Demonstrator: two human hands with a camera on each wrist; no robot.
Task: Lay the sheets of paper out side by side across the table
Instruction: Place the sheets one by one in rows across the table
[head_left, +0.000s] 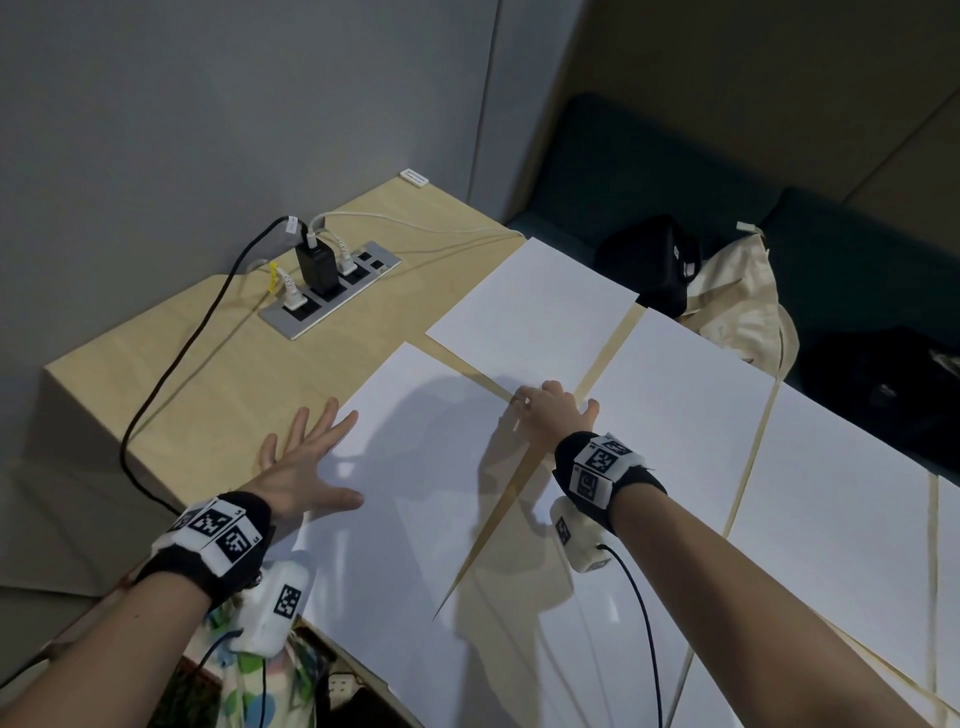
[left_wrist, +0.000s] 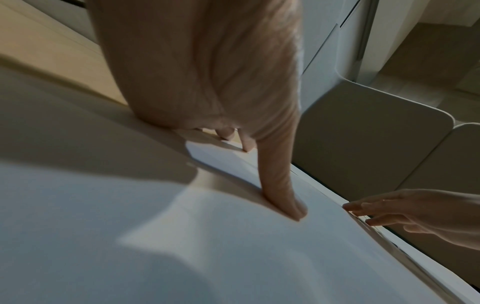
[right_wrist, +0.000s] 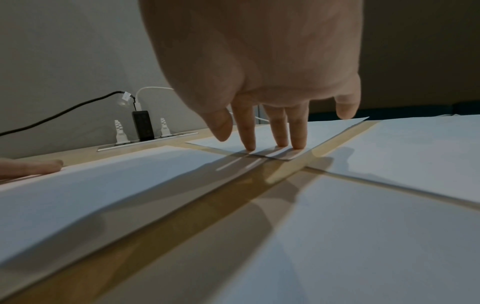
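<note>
Several white sheets lie side by side on the wooden table (head_left: 218, 364). My left hand (head_left: 317, 447) lies flat with fingers spread on the left edge of the near-left sheet (head_left: 415, 493); in the left wrist view its thumb (left_wrist: 285, 201) presses the sheet (left_wrist: 182, 246). My right hand (head_left: 550, 402) has straight fingertips (right_wrist: 272, 144) pressing the near corner of the far sheet (head_left: 535, 312) (right_wrist: 324, 131). More sheets lie to the right (head_left: 680, 415) (head_left: 831, 519) and near me (head_left: 571, 649). Narrow strips of table show between them.
A power strip (head_left: 332, 291) set in the table holds a black charger and plugs. A black cable (head_left: 171, 374) runs off the left edge. A small white object (head_left: 414, 177) sits at the far edge. A black bag (head_left: 649, 265) and cream tote (head_left: 743, 291) lie on the bench at right.
</note>
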